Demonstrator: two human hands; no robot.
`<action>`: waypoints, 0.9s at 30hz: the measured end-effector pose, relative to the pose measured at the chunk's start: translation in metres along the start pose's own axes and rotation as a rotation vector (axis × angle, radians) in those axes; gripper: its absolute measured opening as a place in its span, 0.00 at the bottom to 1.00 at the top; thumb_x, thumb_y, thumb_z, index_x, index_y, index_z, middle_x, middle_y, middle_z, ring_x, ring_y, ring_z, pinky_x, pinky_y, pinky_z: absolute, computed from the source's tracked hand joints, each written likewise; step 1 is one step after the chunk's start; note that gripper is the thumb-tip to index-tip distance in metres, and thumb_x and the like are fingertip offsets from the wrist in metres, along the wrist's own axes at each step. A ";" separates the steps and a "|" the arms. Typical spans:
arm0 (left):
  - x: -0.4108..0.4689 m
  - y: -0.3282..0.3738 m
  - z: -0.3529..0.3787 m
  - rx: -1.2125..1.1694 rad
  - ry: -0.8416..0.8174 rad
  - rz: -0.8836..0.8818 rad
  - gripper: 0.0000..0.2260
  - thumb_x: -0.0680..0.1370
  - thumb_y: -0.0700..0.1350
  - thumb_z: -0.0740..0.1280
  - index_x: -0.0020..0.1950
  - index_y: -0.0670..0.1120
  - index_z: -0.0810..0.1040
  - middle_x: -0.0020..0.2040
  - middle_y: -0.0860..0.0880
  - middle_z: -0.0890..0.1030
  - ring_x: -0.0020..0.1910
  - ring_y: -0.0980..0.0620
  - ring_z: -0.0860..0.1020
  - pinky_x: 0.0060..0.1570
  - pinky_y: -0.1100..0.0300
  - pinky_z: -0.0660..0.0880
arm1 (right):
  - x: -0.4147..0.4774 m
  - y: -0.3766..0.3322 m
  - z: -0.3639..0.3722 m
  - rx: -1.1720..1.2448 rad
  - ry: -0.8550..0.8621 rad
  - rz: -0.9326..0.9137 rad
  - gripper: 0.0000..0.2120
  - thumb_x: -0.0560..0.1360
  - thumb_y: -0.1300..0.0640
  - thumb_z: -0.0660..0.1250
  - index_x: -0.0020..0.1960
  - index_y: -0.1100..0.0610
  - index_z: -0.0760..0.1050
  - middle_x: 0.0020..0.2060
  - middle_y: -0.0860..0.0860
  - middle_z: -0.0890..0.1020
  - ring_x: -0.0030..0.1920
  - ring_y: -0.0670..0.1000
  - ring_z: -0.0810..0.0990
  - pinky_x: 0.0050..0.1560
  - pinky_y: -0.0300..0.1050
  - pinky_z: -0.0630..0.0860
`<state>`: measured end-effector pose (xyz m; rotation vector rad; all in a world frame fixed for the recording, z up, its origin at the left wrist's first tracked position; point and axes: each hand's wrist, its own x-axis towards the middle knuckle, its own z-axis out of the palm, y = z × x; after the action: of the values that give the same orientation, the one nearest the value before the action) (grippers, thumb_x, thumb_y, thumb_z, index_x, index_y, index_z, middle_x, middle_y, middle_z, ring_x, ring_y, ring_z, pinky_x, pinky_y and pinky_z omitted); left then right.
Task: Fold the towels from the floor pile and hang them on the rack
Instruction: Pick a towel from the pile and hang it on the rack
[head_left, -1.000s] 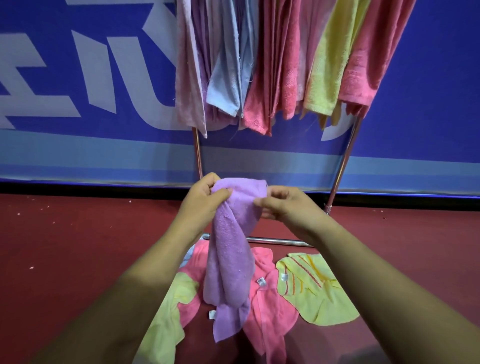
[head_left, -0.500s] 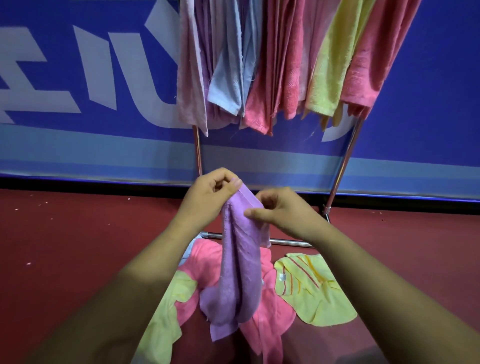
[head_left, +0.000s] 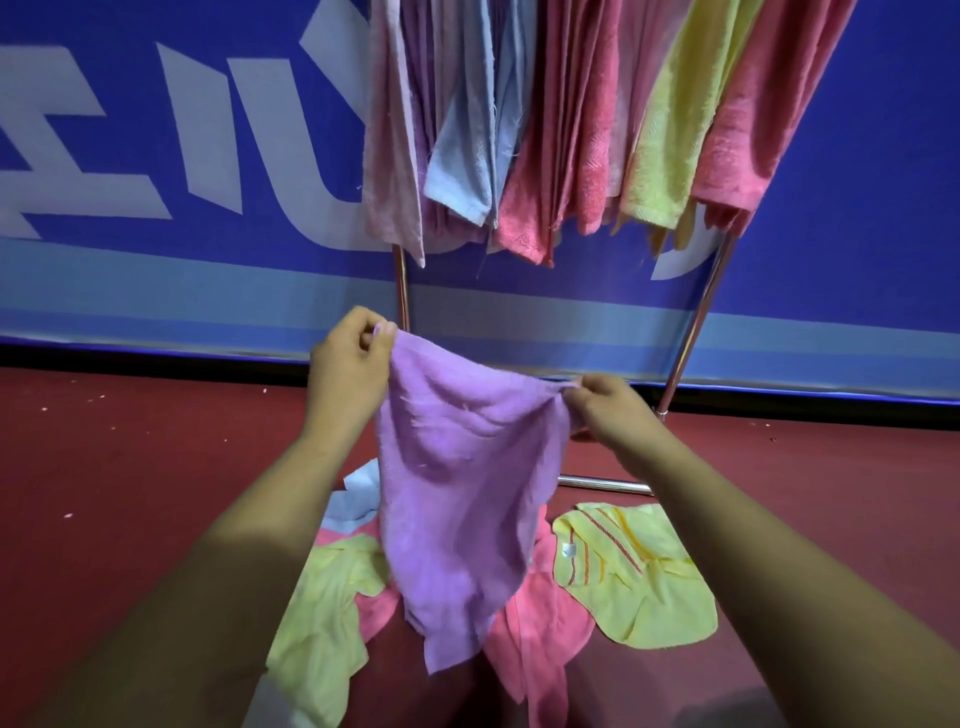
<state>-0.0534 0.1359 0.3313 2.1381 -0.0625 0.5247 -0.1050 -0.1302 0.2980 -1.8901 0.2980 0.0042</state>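
Since the rack (head_left: 698, 317) is already loaded with pink, yellow, blue and lilac towels (head_left: 571, 130) hanging side by side, I'd say this job is well past halfway. What's left is the floor pile (head_left: 540, 623) under the rack: a pink one, two yellow ones and a bit of light blue peeking out. There may be more underneath, but it's hard to tell with the purple towel (head_left: 457, 493) hanging in front of it. That purple one is up in the air over the pile and isn't folded yet. The left hand (head_left: 348, 369) pinches one top corner and the right hand (head_left: 608, 410) pinches the other, hands spread apart with the top edge stretched between them. That's the change from half a second ago: back then the hands were nearly together and the towel hung as a bunched strip, now it's opened out wide. Pile and rack look the same.
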 end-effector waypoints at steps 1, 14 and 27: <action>0.002 -0.003 0.001 0.001 -0.071 -0.011 0.04 0.80 0.43 0.66 0.45 0.47 0.76 0.34 0.51 0.77 0.33 0.55 0.72 0.35 0.63 0.67 | -0.002 -0.007 0.000 0.087 0.028 -0.023 0.10 0.79 0.64 0.62 0.39 0.59 0.76 0.28 0.52 0.76 0.33 0.51 0.73 0.37 0.44 0.72; -0.031 0.024 0.023 -0.272 -0.713 -0.013 0.05 0.79 0.37 0.66 0.50 0.40 0.81 0.38 0.46 0.79 0.38 0.55 0.74 0.41 0.59 0.70 | -0.036 -0.043 0.001 -0.085 -0.290 -0.258 0.09 0.75 0.57 0.75 0.41 0.62 0.81 0.31 0.47 0.79 0.33 0.45 0.72 0.35 0.39 0.68; -0.019 0.011 0.016 -0.223 -0.414 -0.064 0.09 0.78 0.38 0.67 0.51 0.53 0.81 0.31 0.44 0.73 0.30 0.51 0.72 0.36 0.56 0.73 | -0.011 -0.026 -0.014 0.282 0.081 -0.146 0.07 0.78 0.60 0.70 0.44 0.63 0.81 0.31 0.54 0.77 0.31 0.48 0.74 0.33 0.39 0.71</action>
<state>-0.0681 0.1138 0.3246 1.9894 -0.2704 0.0283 -0.1123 -0.1332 0.3284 -1.6298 0.2029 -0.2036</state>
